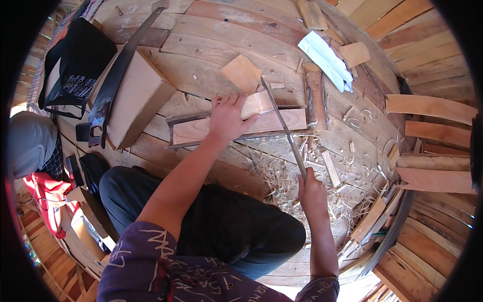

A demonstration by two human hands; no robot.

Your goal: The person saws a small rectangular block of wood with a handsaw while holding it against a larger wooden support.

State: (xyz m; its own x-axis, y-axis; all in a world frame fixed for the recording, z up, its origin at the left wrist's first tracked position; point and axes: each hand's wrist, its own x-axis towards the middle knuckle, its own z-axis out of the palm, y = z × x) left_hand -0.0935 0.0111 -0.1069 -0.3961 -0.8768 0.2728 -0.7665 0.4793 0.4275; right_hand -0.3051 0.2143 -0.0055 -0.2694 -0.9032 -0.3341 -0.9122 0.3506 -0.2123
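My left hand presses down on a small pale wood piece that lies on a longer reddish plank on the wooden floor. My right hand grips the handle end of a long thin metal blade, which slants up to the left and crosses the small piece at its right edge. A square offcut of light wood lies just beyond the small piece. Pale wood shavings are heaped around my right hand. My knees in dark trousers are folded below the plank.
A large hand saw rests across a cardboard-coloured box at the left, beside a black bag. A white and blue cloth lies at the upper right. Several loose boards are spread along the right. Red fabric sits at the lower left.
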